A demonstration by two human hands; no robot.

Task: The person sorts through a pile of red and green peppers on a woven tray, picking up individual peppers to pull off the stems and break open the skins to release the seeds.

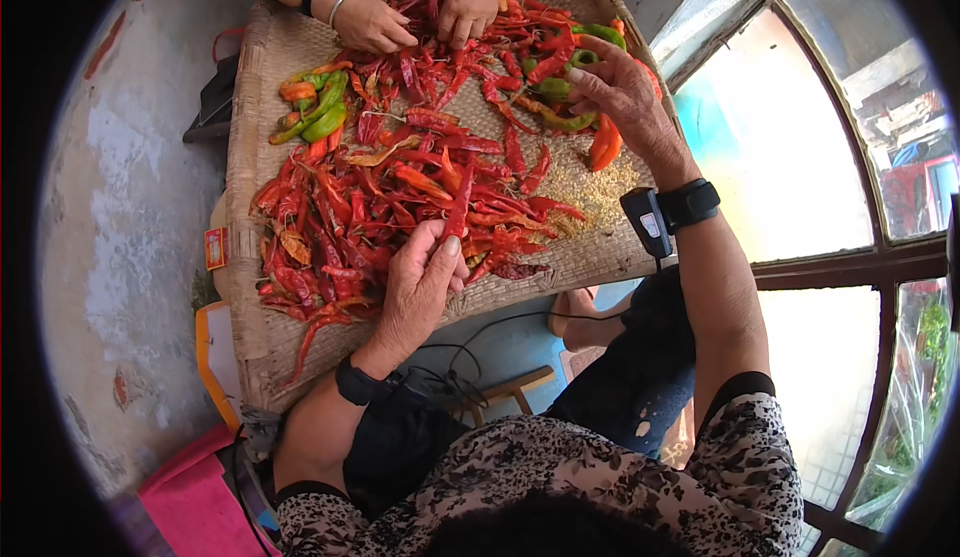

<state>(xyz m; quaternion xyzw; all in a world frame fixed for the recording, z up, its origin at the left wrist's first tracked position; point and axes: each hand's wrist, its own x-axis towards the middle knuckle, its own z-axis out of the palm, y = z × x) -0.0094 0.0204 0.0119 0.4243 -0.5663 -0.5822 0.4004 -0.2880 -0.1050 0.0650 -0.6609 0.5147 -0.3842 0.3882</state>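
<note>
Head view: a red pepper (461, 202) pinched in my left hand (418, 279), above the near part of the woven tray (245, 307).
Its long axis runs away from me, leaning slightly right, with the far end pointing over the heap of red peppers (325, 242) and the near end inside my grip. My right hand (625, 99) is curved, partly spread, at the tray's right side, beside a green pepper (552, 89); I cannot tell whether it grips anything.
</note>
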